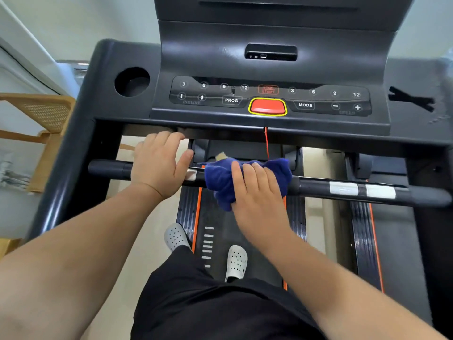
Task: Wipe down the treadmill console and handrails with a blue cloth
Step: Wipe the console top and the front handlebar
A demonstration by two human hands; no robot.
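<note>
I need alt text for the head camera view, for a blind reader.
A person's right hand holds a blue cloth over the treadmill's black handrail; the left hand rests on the handrail beside it, below the console.

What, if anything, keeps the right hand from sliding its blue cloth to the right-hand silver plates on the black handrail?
Nothing visible; probably yes. The right hand holds the crumpled blue cloth on the round black handrail, bare up to the silver plates.
</note>
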